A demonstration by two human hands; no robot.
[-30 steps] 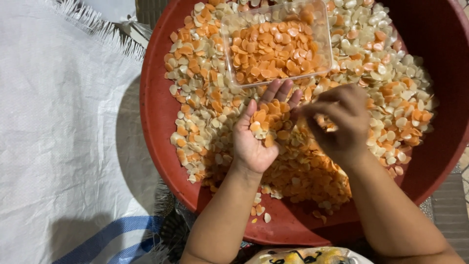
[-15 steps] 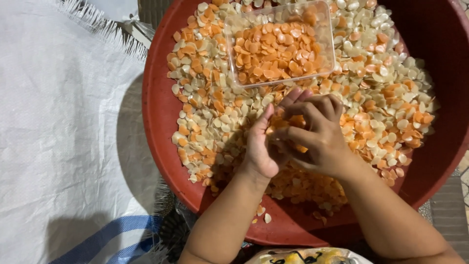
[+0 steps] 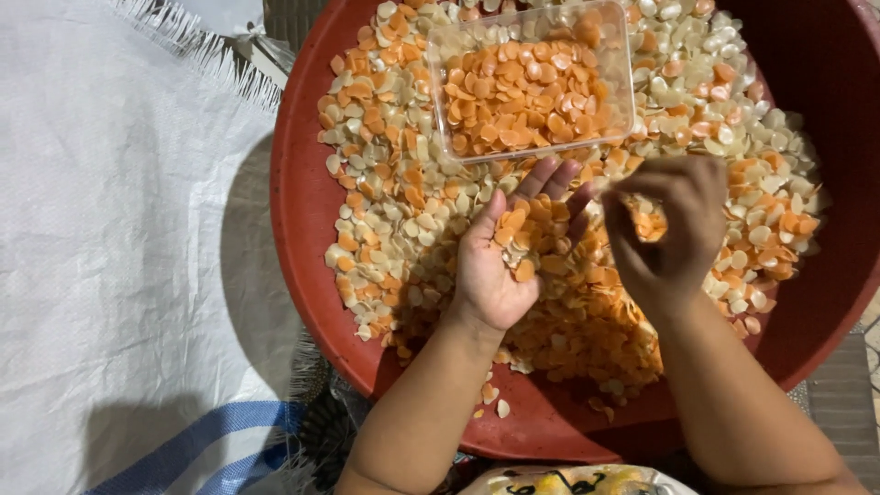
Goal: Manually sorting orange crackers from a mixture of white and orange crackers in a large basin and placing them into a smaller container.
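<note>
The right hand [image 3: 662, 229] has drawn off the palm-up, shell-filled left hand [image 3: 507, 261].

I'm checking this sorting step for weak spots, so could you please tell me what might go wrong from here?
The left hand is cupped palm-up with a heap of orange pieces; tilting it could spill them back into the mixed pile in the red basin. The clear container rests on loose pieces and might tip. The right hand pinches close by and could knock the heap.

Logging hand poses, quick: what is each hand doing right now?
Left hand: open, palm up, cupping orange chips.
Right hand: fingers curled over the red basin; any pinched chip cannot be told.
</note>
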